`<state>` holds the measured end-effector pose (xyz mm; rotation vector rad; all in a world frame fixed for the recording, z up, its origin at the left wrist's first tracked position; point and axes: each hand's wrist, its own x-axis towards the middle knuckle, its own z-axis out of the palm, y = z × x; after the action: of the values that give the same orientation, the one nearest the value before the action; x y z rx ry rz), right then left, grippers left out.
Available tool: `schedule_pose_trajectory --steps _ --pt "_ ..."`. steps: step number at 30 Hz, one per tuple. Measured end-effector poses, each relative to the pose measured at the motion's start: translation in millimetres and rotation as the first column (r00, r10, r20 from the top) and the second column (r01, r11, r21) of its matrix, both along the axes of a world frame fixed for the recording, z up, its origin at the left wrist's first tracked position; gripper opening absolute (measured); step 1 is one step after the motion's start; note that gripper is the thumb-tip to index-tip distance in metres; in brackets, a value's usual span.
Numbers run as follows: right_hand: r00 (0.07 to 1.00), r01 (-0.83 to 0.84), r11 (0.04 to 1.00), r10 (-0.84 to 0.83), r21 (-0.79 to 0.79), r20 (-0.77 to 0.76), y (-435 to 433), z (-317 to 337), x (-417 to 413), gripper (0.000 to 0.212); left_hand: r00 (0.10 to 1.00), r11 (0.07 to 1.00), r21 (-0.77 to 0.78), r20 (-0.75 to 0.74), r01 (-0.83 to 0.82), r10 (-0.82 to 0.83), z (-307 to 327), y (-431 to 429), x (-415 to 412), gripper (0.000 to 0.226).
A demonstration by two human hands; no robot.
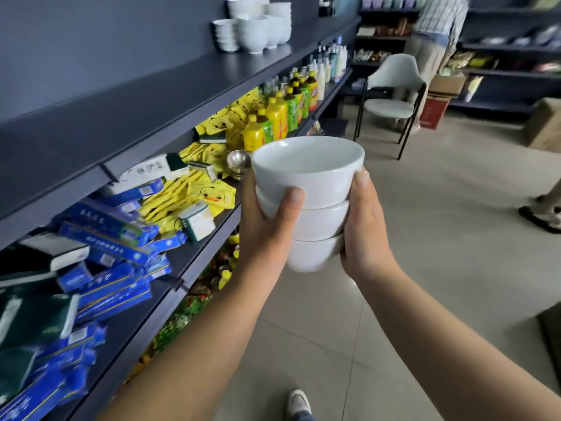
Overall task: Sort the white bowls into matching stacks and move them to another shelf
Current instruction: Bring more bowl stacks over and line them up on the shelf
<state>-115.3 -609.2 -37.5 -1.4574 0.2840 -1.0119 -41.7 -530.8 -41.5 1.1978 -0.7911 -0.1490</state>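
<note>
Palms press in from both sides as the left hand [267, 220] and right hand [364, 226] hold a stack of white bowls [312, 189], three nested and upright, in the air over the tiled floor [425, 208]. Each grip is curled round the stack, the left thumb lying across the top bowl's front, the right thumb against its side. Just left of the stack, a metal ladle [238, 161] and yellow packets [182, 196] lie on a dark shelf, with blue boxes [106, 238] further left. Above and beyond the stack, more white bowls [255, 25] stand grouped on the top shelf [151, 92]. Beyond the stack to the right are a pale chair [394, 86] and another person [437, 34] at the far shelves.
</note>
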Motion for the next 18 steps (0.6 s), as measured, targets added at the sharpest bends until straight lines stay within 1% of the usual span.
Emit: schedule_pose_trajectory --steps 1,2,5,6,9,13,15,18 --pt "1.0 0.007 1.0 -0.007 0.003 -0.007 -20 3 10 0.037 1.0 1.0 0.005 -0.001 -0.007 0.007 3 -20 10 0.101" --pt "1.0 0.017 1.0 -0.017 0.003 -0.011 -37 5 17 0.036 1.0 1.0 0.013 0.001 -0.005 0.005 5 -36 18 0.102" --pt "0.999 0.052 0.999 -0.052 -0.001 0.01 -83 12 36 0.037 0.999 1.0 0.016 0.016 0.027 -0.028 16 -84 40 0.084" --pt "0.998 0.06 0.998 -0.06 -0.005 0.013 -99 15 42 0.037 0.999 0.999 0.011 0.014 0.037 -0.037 19 -101 47 0.082" --pt "0.997 0.078 0.997 -0.078 -0.008 0.009 -140 20 57 0.034 0.997 0.998 -0.001 -0.011 0.07 -0.07 24 -145 62 0.082" --pt "0.997 0.08 0.997 -0.079 -0.023 0.024 -195 21 83 0.035 0.999 0.999 0.025 -0.006 0.047 -0.047 23 -199 88 0.084" --pt "0.998 0.06 0.998 -0.06 0.008 0.029 -221 17 100 0.039 0.999 0.999 0.028 0.005 0.038 -0.038 24 -223 102 0.089" --pt "1.0 0.009 0.999 -0.009 0.04 -0.013 -268 9 130 0.055 0.999 0.999 0.021 0.023 -0.032 0.032 20 -266 126 0.091"
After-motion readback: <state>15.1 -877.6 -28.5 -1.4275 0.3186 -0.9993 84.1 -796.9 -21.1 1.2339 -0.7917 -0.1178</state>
